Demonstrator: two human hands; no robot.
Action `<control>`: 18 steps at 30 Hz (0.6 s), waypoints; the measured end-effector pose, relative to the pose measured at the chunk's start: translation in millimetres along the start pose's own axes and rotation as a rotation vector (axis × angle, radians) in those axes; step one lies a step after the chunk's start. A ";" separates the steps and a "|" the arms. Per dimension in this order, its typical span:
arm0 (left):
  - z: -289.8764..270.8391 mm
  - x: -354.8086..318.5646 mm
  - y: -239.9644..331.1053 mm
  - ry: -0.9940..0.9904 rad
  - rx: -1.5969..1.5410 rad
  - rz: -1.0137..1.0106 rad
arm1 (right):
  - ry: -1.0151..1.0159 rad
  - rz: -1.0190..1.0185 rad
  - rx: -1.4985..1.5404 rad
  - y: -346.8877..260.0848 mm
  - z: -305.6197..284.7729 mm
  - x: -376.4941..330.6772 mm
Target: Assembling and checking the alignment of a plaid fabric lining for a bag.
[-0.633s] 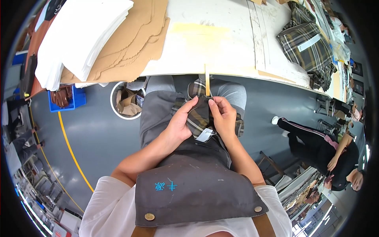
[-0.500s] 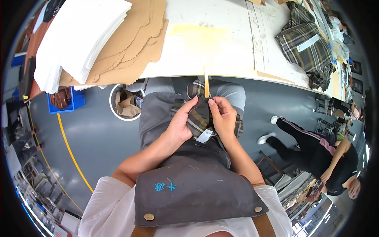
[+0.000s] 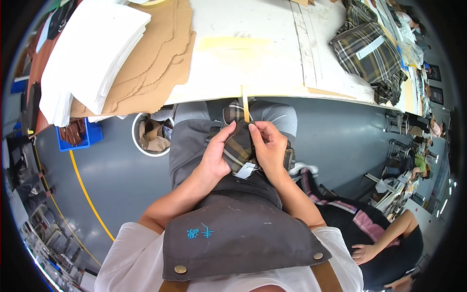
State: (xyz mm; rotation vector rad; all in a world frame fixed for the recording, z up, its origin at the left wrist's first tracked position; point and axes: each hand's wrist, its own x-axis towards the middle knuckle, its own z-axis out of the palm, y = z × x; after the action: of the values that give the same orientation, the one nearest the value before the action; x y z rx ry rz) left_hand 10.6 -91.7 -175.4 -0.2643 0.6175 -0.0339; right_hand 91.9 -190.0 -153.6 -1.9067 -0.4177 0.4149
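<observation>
- The left hand (image 3: 216, 158) cupped the near-left side of a small folded piece of dark plaid fabric (image 3: 238, 148), fingers closed around it and thumb on top, so the cloth rested in the lap on the grey work apron (image 3: 233, 233), just below the table edge.
- The right hand (image 3: 270, 148) pinched the fabric's upper right edge in a narrow grip, thumb and forefinger tips close together at the fold; whether a small tool sat between them could not be told.
- A thin pale wooden stick (image 3: 244, 103) stood upright from the top of the fabric, crossing the rim of the white cutting table (image 3: 253, 58); its lower end was hidden among the fingers.
- A white tag (image 3: 247, 170) hung from the cloth's lower edge, between the two wrists.
- To do this well, the left hand probably needed to hold the layers flat and taut while the right worked the edge in short, even moves, keeping the plaid lines matched.
- The stick seemingly had to stay aligned with the fold, not skewed, to avoid puckering.
- A stack of brown cardboard patterns (image 3: 151, 63) lay well apart on the table.
</observation>
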 end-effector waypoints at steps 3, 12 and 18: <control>-3.4 0.8 3.3 -0.074 -0.022 -0.007 | 0.016 -0.074 -0.061 -4.4 1.0 1.7; 3.1 8.6 15.0 0.031 0.114 0.029 | -0.022 -0.045 -0.097 -9.1 1.5 6.3; 0.0 8.2 11.4 -0.017 0.114 0.023 | -0.017 -0.008 -0.054 4.8 -6.5 0.0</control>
State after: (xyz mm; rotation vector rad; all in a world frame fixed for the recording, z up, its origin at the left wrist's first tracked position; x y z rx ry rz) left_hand 16.7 -81.5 -182.9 -0.1473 0.5991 -0.0449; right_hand 95.3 -196.9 -155.8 -1.9540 -0.4519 0.4185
